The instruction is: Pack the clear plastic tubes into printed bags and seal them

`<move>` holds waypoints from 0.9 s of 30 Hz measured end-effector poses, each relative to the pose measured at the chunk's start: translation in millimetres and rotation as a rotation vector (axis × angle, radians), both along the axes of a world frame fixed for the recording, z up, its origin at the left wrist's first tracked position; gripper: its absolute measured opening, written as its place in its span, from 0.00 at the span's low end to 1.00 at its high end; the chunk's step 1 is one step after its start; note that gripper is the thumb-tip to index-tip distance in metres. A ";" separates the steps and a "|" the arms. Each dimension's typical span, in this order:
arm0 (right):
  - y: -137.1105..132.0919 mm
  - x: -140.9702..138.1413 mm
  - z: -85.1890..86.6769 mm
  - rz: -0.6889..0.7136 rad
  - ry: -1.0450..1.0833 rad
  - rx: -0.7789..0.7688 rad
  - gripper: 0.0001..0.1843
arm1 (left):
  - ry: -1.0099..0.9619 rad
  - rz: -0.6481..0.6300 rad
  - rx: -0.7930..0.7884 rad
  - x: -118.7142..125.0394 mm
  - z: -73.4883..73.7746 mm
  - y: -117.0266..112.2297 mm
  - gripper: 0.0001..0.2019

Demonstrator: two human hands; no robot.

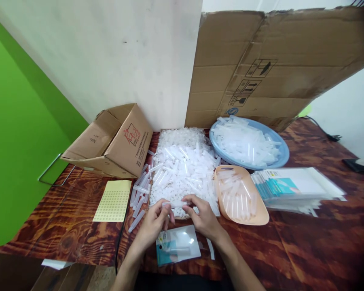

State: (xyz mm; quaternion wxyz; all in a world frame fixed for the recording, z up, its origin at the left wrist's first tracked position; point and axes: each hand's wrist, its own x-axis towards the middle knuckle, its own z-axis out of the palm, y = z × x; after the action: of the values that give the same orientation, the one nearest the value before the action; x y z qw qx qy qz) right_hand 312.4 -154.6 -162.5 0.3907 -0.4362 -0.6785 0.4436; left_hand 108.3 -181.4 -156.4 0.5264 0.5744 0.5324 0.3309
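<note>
Between both sets of fingertips is a short translucent plastic tube (pixel 176 204), held level above the near edge of the white pile. My left hand (pixel 157 219) pinches its left end and my right hand (pixel 202 216) its right end. Under them spreads a heap of similar tubes and small clear parts (pixel 182 173). Just below my hands lies a clear plastic bag (pixel 190 241) with a teal printed card and what looks like a tube inside. A thin white strip (pixel 210 249) rests to the right of that bag.
Right of the heap are a peach tray (pixel 262 216) of tubes, a blue basin (pixel 284 155) full of tubes, and stacked packaging bags (pixel 303 184). On the left stand an open carton (pixel 127 139), a yellow sticker sheet (pixel 113 202) and loose tubes (pixel 137 220). A large cardboard sheet (pixel 224 60) leans behind.
</note>
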 end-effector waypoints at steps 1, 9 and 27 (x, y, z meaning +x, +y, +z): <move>-1.6 -1.6 -0.5 0.002 -0.011 0.020 0.09 | -0.021 -0.006 0.011 0.1 0.7 -0.9 0.17; -18.6 -16.0 -16.4 -0.011 0.280 -0.302 0.25 | 0.417 -0.264 0.596 -11.7 14.6 -0.2 0.11; -20.7 -3.4 -22.9 -0.149 0.476 -0.465 0.23 | 0.894 0.383 0.956 -129.4 81.9 92.8 0.08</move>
State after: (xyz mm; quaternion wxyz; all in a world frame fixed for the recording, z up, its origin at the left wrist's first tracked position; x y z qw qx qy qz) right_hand 309.0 -175.3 -185.4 0.4594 -0.4463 -0.4152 0.6461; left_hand -21.1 -88.5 -74.5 -0.1235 0.7211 0.5863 0.3479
